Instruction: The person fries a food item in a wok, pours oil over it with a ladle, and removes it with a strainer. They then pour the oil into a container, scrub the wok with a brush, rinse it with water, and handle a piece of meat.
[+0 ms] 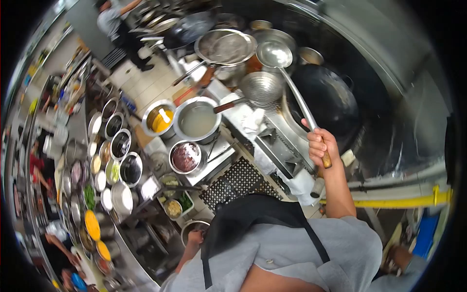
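My right hand is closed round the handle of a long metal ladle. The ladle's bowl is raised over the stove, beside a perforated metal strainer and a large black wok. Low in the view, my left hand is at the rim of a metal bowl, its fingers closed and partly hidden. Close to that bowl, a small container of chopped pale food sits in a tray with green leaves.
Pots with cloudy liquid, orange liquid and dark red contents stand on a side counter. Many ingredient bowls line the left counter. A black perforated mat lies on the floor. Other people stand at the upper left and left edge.
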The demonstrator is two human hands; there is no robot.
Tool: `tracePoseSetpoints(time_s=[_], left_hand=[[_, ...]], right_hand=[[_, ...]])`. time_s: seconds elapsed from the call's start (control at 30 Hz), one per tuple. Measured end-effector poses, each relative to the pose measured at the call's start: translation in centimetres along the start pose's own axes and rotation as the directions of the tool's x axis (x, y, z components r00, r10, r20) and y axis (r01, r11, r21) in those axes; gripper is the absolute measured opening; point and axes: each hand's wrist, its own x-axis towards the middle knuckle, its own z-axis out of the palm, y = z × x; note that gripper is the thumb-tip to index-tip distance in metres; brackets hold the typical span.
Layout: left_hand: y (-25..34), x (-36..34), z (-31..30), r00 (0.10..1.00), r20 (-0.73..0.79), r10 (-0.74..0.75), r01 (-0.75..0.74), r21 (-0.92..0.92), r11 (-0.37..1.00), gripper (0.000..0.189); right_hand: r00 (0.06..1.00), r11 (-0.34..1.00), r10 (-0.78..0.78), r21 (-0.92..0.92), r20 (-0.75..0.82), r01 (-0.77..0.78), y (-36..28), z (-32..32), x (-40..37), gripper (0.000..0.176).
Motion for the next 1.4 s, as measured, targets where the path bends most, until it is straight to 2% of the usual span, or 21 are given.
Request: tracePoseSetpoints(time_s=[0.07,0.17,0.27,0.33,0.37,0.4,0.43,0.47,0.5,0.53,0.57,0.7,0.73,0.8,0.9,0.93,1.07,1.23,1.27,1.33,1.4], left_hand=[[-0.8,-1.8,-0.3,1.000,0.013,0.022,-0.024,0.118,0.993,0.009],[-2.9,-4.1,-0.7,0.970,0.112,0.214,-0.242,0.420,0.875,0.009],[-4.2,-5.9,-0.6,0.814,0.327,0.479,-0.546,0.712,0.442,0.012],[-4.9,-7.0,-0.2,0.879,0.232,0.417,-0.449,0.699,0.557,0.014],[-4.4,-8.0,0.8,0.968,0.031,0.250,-0.225,0.555,0.801,0.022],[-4.1,-8.9,0.7,0.940,0.067,0.335,-0.285,0.695,0.661,0.022],[-5.4,-8.5,1.5,0.942,0.087,0.324,-0.289,0.701,0.652,0.024],[-6.5,-8.4,2.2,0.935,0.059,0.348,-0.296,0.670,0.681,0.022],[-6.3,-9.1,2.4,0.977,0.015,0.215,-0.189,0.534,0.824,0.020],[-8.4,-8.3,3.2,0.962,0.043,0.271,-0.241,0.602,0.761,0.018],[-9.2,-8.7,4.1,0.938,-0.087,0.336,-0.231,0.564,0.793,0.019],[-6.4,-12.5,2.2,0.995,-0.034,-0.089,0.095,0.362,0.927,0.019],[-5.7,-13.9,1.5,0.992,-0.052,-0.112,0.123,0.340,0.932,0.019],[-4.6,-15.2,0.0,0.995,0.044,-0.088,0.059,0.449,0.892,0.020],[-7.8,-14.4,1.6,0.997,-0.070,-0.029,0.055,0.407,0.912,0.022],[-8.2,-14.0,1.5,0.987,-0.057,-0.151,0.161,0.285,0.945,0.025],[-8.1,-13.8,-0.8,0.994,-0.011,-0.113,0.109,0.367,0.924,0.025],[-7.9,-11.7,-3.1,0.985,0.008,-0.174,0.167,0.234,0.958,0.023],[-7.9,-11.1,-3.3,0.987,0.020,-0.159,0.149,0.254,0.956,0.023],[-8.6,-9.7,-2.9,0.988,-0.050,0.144,-0.099,0.508,0.856,0.022],[-8.6,-8.3,-3.1,0.991,0.032,0.130,-0.126,0.562,0.818,0.023]], right_hand=[[0.976,0.978,0.078,0.175,0.204,-0.115,1.0,0.9,2.2,0.047],[0.933,0.938,0.179,0.232,0.313,-0.259,3.5,4.6,5.2,0.048],[0.900,0.924,0.267,0.173,0.345,-0.340,6.3,7.4,8.7,0.049],[0.870,0.908,0.347,0.108,0.351,-0.405,8.5,9.2,11.1,0.047],[0.862,0.904,0.375,0.074,0.341,-0.422,9.6,9.8,12.2,0.045],[0.858,0.901,0.395,0.044,0.328,-0.431,10.8,10.4,13.1,0.044],[0.848,0.893,0.424,0.011,0.318,-0.450,12.3,11.1,14.0,0.043],[0.835,0.883,0.448,-0.015,0.319,-0.468,13.6,11.5,15.0,0.042],[0.821,0.872,0.474,-0.039,0.319,-0.488,14.9,11.8,15.9,0.042],[0.809,0.858,0.500,-0.049,0.308,-0.511,16.2,12.1,17.0,0.042],[0.802,0.847,0.520,-0.056,0.294,-0.528,17.2,12.2,17.9,0.042],[0.782,0.824,0.567,-0.170,0.259,-0.541,20.4,11.1,22.4,0.042],[0.773,0.816,0.577,-0.178,0.264,-0.549,21.0,10.8,23.0,0.042],[0.761,0.800,0.599,-0.166,0.248,-0.576,22.2,10.8,24.2,0.040],[0.777,0.807,0.589,-0.122,0.222,-0.577,23.4,10.7,24.9,0.040],[0.787,0.815,0.579,-0.126,0.213,-0.566,23.7,10.7,25.1,0.040],[0.794,0.825,0.563,-0.109,0.231,-0.554,24.1,11.2,24.5,0.040],[0.818,0.864,0.501,-0.116,0.283,-0.489,22.5,12.3,22.6,0.045],[0.820,0.865,0.489,-0.048,0.297,-0.499,21.8,12.5,22.1,0.046],[0.827,0.877,0.428,0.054,0.364,-0.478,19.9,12.7,21.0,0.050],[0.836,0.907,0.375,0.025,0.400,-0.420,18.4,14.3,18.7,0.054]])
